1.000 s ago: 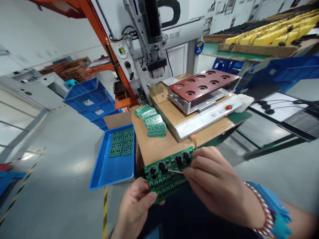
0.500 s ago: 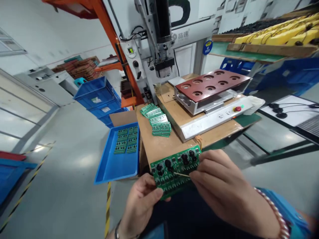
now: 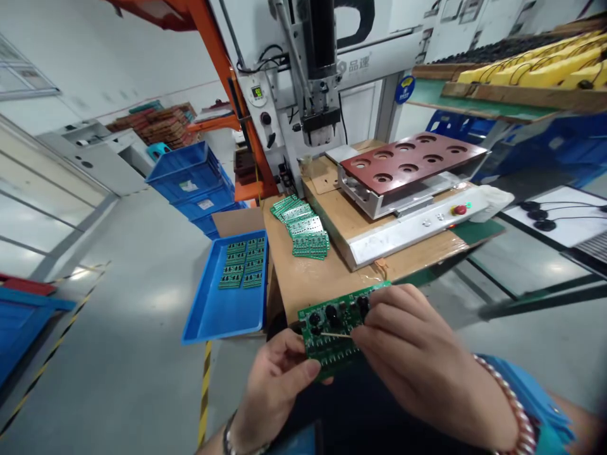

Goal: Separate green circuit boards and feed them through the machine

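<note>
A green circuit board (image 3: 332, 354) with round black blobs and small parts on its face is tilted up toward me. My left hand (image 3: 279, 379) grips its left end, thumb on the front and fingers behind. A thin pale stick, like a toothpick (image 3: 336, 335), is pinched in my right hand (image 3: 412, 354). The stick's tip touches or hovers just over the board near a lower left black blob; I cannot tell which. My right fingers cover the board's right end.
Green boards (image 3: 303, 224) lie fanned on the brown worktable (image 3: 294, 284). Left of it, a blue tray (image 3: 199, 319) holds rows of boards. Behind stands a machine with a reddish-brown holed plate (image 3: 417, 161) and a red button (image 3: 459, 210). Stacked blue crates (image 3: 184, 174) stand on the floor.
My right hand and the stick have moved left across the board, from the second blob toward the leftmost ones. The board sits slightly further right in view.
</note>
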A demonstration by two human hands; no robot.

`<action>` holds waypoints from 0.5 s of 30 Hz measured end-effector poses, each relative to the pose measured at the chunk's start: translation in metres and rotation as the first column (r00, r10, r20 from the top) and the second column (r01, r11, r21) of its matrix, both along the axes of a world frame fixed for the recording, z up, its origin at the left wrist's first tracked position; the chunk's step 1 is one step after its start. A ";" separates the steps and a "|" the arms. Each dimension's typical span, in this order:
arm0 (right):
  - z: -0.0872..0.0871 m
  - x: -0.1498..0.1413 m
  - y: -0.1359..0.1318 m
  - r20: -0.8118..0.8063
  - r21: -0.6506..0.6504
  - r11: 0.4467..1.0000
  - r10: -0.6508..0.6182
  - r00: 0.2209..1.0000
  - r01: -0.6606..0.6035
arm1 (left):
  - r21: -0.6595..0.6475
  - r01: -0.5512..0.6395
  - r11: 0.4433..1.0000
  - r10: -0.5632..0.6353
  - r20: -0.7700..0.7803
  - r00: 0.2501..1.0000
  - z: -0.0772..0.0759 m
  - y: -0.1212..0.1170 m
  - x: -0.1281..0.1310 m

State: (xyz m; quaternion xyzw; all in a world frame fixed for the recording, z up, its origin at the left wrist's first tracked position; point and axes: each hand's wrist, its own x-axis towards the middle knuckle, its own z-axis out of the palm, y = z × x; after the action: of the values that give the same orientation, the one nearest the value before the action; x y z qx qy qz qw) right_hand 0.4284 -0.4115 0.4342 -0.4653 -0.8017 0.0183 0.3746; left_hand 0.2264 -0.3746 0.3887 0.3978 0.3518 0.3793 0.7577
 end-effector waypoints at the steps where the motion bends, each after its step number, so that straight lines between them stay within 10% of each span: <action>1: 0.000 0.000 0.000 -0.003 0.002 1.000 -0.003 1.000 0.003 | -0.004 0.000 1.000 0.000 0.003 1.000 0.000 0.000 0.000; 15: -0.001 0.002 0.001 -0.028 0.025 0.999 -0.026 0.999 0.027 | -0.016 0.027 1.000 -0.027 -0.019 0.999 -0.005 -0.001 -0.003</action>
State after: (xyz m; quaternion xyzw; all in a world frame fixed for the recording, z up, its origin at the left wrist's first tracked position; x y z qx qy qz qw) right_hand 0.4299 -0.4104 0.4332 -0.4708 -0.7905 0.0094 0.3917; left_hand 0.2238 -0.3755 0.3833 0.4002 0.3567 0.3622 0.7625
